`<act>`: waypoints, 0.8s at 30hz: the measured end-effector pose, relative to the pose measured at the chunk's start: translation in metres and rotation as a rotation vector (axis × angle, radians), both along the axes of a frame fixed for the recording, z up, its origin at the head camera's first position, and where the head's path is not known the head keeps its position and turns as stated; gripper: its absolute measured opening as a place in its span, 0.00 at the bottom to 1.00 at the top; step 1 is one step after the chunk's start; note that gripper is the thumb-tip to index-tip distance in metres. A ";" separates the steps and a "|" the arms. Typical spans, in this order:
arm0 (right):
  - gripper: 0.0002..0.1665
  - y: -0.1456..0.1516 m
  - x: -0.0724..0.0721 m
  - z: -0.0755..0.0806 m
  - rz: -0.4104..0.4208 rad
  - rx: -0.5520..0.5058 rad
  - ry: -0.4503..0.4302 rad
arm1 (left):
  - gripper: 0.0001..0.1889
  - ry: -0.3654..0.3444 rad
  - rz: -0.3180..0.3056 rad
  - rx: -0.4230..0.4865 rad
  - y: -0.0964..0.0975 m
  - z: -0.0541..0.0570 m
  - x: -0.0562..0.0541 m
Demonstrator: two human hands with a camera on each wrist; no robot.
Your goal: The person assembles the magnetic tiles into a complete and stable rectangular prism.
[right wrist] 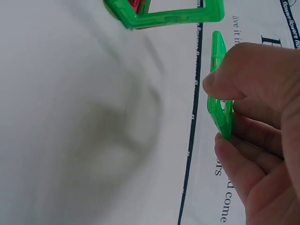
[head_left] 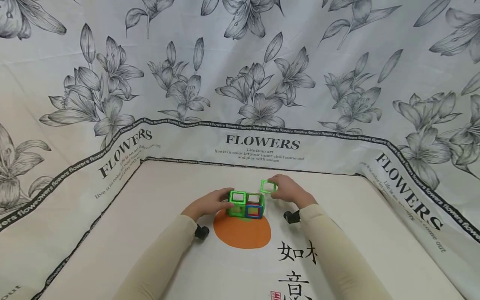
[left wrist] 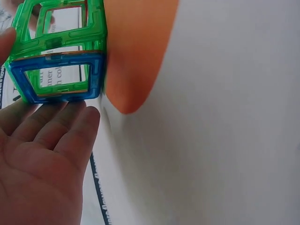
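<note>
A small block of see-through magnetic tiles [head_left: 237, 209] stands at the far edge of the orange disc printed on the cloth, mostly green with a blue-framed square at its front right. My left hand [head_left: 211, 203] holds its left end, thumb at the front and fingers at the side and back. In the left wrist view those fingers [left wrist: 51, 126] lie long against a blue tile [left wrist: 61, 96]. Just right of the block, my right hand [head_left: 290, 189] pinches a loose green square tile [head_left: 264, 186] above the cloth. The right wrist view shows this tile [right wrist: 216, 56] edge-on between thumb and fingers.
White cloth [head_left: 150, 216] covers the table, with the orange disc [head_left: 241, 233] and black brush characters [head_left: 294, 287] printed on it. Flower-patterned curtains [head_left: 262, 112] close off the back and both sides. A black wrist device [head_left: 201, 231] sits under each wrist.
</note>
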State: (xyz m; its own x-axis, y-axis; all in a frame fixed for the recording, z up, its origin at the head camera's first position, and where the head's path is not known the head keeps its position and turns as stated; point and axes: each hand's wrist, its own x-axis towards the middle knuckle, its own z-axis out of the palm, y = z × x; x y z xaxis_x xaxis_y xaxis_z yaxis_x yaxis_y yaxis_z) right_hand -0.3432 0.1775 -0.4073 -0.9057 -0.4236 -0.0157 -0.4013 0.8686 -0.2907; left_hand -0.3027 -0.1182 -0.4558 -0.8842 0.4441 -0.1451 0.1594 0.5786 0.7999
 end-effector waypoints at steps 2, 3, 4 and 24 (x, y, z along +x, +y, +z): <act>0.35 0.000 0.003 0.002 0.006 -0.004 0.008 | 0.38 -0.006 -0.004 0.022 0.000 0.000 0.001; 0.35 0.001 0.005 0.003 0.011 -0.005 0.013 | 0.38 -0.008 -0.005 0.028 0.001 0.000 0.001; 0.35 0.001 0.006 0.004 0.017 -0.007 0.019 | 0.38 -0.009 -0.005 0.032 0.001 0.000 0.001; 0.35 -0.004 0.036 0.026 0.056 -0.042 0.051 | 0.37 -0.024 0.029 0.085 0.003 -0.003 0.004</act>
State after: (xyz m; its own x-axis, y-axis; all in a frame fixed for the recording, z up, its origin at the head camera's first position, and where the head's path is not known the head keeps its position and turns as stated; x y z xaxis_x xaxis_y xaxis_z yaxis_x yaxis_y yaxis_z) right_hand -0.3071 0.1732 -0.3817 -0.8796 -0.4733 0.0489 -0.4645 0.8318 -0.3038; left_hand -0.2989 -0.1149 -0.4586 -0.8935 0.4300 -0.1294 0.1239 0.5130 0.8494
